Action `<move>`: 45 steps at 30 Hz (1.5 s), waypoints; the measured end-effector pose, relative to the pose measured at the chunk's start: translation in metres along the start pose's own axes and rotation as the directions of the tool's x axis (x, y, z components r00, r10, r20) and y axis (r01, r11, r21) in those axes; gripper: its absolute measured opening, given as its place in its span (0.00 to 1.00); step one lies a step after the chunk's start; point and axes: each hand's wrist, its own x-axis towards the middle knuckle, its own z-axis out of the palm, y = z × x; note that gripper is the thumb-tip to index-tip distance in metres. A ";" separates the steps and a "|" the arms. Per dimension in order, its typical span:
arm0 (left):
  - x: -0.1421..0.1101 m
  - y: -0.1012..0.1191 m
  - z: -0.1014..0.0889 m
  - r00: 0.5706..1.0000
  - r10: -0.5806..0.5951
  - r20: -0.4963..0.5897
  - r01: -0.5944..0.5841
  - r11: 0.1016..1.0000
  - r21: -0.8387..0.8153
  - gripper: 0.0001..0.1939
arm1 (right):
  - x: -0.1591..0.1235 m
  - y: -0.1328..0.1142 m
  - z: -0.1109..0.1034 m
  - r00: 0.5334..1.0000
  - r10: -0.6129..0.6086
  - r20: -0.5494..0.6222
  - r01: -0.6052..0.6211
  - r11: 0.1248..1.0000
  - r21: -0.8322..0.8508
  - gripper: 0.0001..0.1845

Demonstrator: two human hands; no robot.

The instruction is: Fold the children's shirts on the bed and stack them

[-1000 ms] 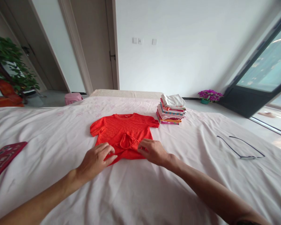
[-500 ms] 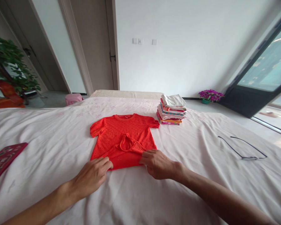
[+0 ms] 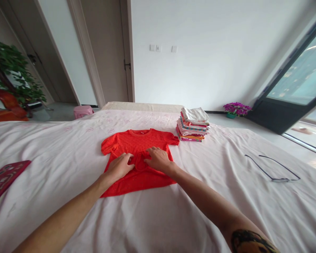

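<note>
A red short-sleeved shirt (image 3: 142, 181) lies spread on a pale bed sheet (image 3: 147, 221), its neckline pointing away from me. At the middle of its front is a looped fabric tie, partly hidden by my fingers. My left hand (image 3: 121, 165) rests on the shirt from the left, fingers bent and pinching cloth beside the tie. Opposite it, my right hand (image 3: 158, 160) has its fingers curled on the cloth at the tie's right side. The exact bit of fabric between the fingertips is hard to make out.
Behind the shirt's right sleeve stands a stack of folded clothes (image 3: 192, 126). Eyeglasses (image 3: 279, 179) lie at the right, and a dark red phone-like object (image 3: 7, 179) at the left edge. Past the bed are a pink stool (image 3: 83, 111) and purple flowers (image 3: 237, 108).
Both hands have left the lower hem and moved up the shirt to the tie at its middle. The lower front now lies flatter and reaches nearer to me.
</note>
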 end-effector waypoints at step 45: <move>-0.083 0.004 -0.021 0.897 0.432 -0.096 -0.430 0.902 0.048 0.16 | -0.054 -0.006 -0.023 0.916 -0.396 0.062 0.316 0.807 0.498 0.14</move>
